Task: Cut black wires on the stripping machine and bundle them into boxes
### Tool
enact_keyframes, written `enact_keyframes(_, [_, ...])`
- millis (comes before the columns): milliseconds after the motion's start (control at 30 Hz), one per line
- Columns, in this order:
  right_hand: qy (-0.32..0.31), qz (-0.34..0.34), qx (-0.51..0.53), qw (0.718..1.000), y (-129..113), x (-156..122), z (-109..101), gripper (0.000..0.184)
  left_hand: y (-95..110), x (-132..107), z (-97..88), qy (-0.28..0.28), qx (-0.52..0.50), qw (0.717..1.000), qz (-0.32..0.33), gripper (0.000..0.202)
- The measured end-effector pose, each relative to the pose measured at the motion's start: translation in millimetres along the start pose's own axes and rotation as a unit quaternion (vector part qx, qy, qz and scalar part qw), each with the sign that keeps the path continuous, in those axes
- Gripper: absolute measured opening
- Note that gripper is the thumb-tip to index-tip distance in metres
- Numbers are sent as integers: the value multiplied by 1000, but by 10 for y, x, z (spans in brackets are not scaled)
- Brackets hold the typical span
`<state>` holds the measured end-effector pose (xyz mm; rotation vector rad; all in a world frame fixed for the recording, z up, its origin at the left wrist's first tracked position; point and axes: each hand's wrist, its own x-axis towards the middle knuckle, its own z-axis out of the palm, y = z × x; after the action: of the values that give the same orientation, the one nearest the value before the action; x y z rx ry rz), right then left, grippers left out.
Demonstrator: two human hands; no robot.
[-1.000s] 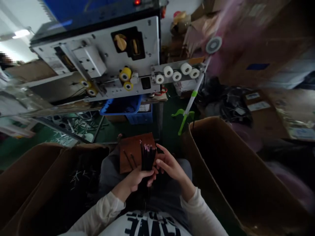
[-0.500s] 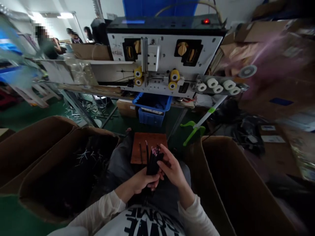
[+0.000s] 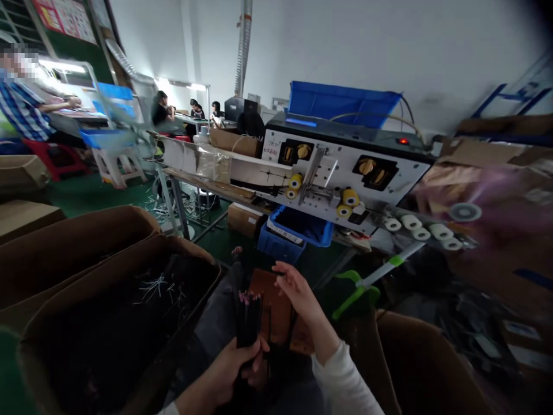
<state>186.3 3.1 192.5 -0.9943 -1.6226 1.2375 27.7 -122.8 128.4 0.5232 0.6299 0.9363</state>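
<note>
Bundle of black strands (image 3: 247, 323), pinkish at the upper ends, stands roughly upright over the person's lap, near the centre. Left hand (image 3: 244, 360) has it: fingers closed round the lower part, thumb across the front. Right hand (image 3: 298, 291) is off to the right, apart from the bundle; fingers loosely spread and part curled, no hold on anything visible. Beneath and beyond it, a reddish-brown board (image 3: 279, 317). Dark strips show against the board; light too poor to tell whether they lie on it.

Near left: open carton (image 3: 196, 252) of dark material, some pale strands on top. Near right: another carton (image 3: 417, 340). Beyond the board, a blue crate (image 3: 322, 238) sits below a desk (image 3: 207, 183) carrying a machine (image 3: 345, 181) with yellow rollers (image 3: 349, 197). Far left, a person in a plaid shirt (image 3: 21, 109), seated.
</note>
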Motion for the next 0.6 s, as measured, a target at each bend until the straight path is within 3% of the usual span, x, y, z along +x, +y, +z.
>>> enact_keyframes(133, [54, 11, 104, 993, -161, 751, 115, 37, 48, 80, -108, 11, -21, 1000, -1, 26])
enact_keyframes(300, [141, 41, 231, 962, -319, 1577, 350, 36, 176, 163, -219, -7, -48, 999, 2, 26])
enact_keyframes(467, [244, 28, 302, 921, -409, 2190, 547, 30, 201, 224, -417, -28, -41, 998, 25, 33])
enact_keyframes(600, [309, 16, 314, 898, -461, 2510, 641, 32, 184, 304, -604, -29, -1, 999, 32, 43])
